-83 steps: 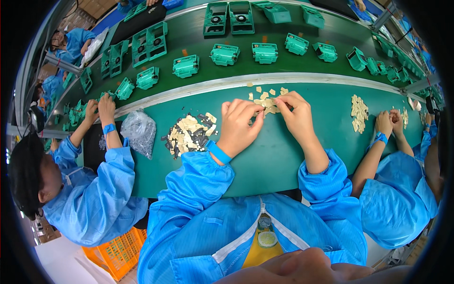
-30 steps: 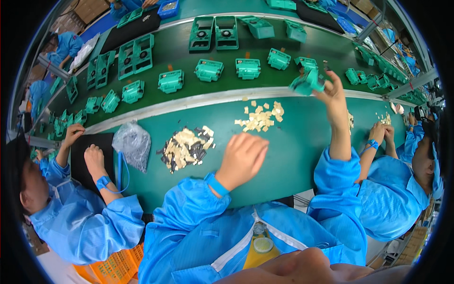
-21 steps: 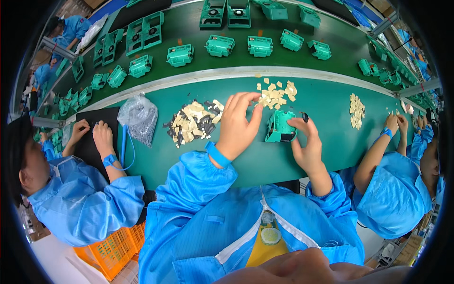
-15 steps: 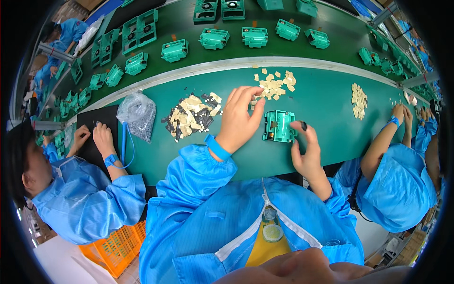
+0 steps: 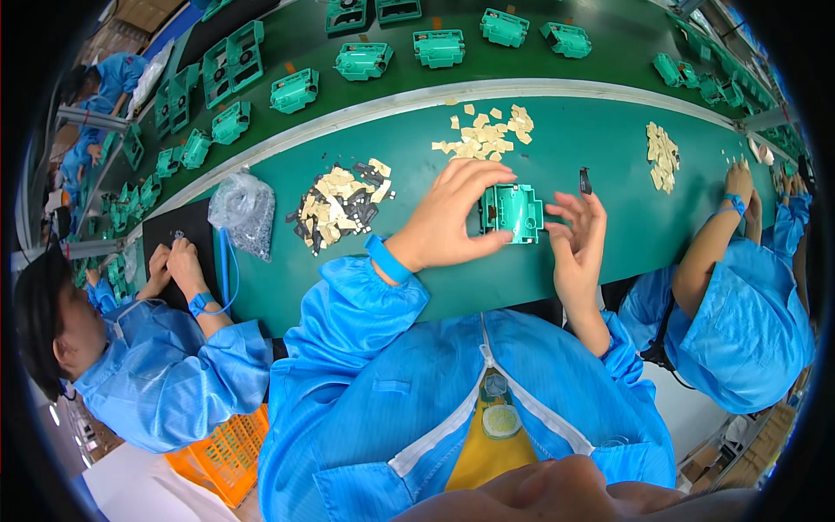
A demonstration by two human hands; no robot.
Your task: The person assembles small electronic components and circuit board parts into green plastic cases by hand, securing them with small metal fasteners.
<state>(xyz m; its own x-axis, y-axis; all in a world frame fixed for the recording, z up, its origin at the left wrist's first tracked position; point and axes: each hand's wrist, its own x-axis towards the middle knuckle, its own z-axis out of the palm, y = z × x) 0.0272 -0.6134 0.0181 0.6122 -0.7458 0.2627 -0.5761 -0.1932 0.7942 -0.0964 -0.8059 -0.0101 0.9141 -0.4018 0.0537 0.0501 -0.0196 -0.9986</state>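
Observation:
My left hand point(image 5: 448, 213) grips a small green plastic housing point(image 5: 526, 215) from its left side, with the thumb at the near edge and the fingers at the far edge. The housing's open side faces up, showing ribs and a dark part along its left wall. To the right is my right hand point(image 5: 581, 248), its thumb and a finger close to the housing's right edge. A small black part point(image 5: 585, 180) sticks up from its fingertips, seemingly pinched between fingers. Beyond the housing lie loose cream-coloured pieces point(image 5: 478, 139).
To the left are a mixed pile of cream and black pieces point(image 5: 335, 204) and a clear bag point(image 5: 242, 213) of small parts. More cream pieces point(image 5: 663, 158) lie right. Green housings point(image 5: 437, 49) line the belt behind a pale rail point(image 5: 539, 88). Co-workers sit on both sides.
My left hand has come down from the cream pieces onto the green housing and grips it. My right hand has drawn back rightward, the black part now pointing up. The view has shifted slightly.

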